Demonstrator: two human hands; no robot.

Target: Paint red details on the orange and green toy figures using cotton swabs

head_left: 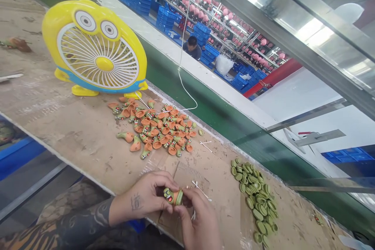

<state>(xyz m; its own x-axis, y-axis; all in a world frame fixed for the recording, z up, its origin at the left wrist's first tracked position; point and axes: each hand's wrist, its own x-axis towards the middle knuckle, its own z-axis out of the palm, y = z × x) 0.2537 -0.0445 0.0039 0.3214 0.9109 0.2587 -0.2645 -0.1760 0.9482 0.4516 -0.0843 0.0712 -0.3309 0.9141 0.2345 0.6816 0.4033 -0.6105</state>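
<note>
Pinching a small figure [169,194] in the head view, the left hand [146,197] holds its face end between thumb and fingers; the right hand [200,218] presses its green rim, above cardboard [88,125]. Orange-and-green pieces [165,130] lie beyond; green caps [258,187] heap rightward.

The left grip [148,195] partly hides the small figure [174,197], and the bottom edge crops the right grip [202,216].
</note>
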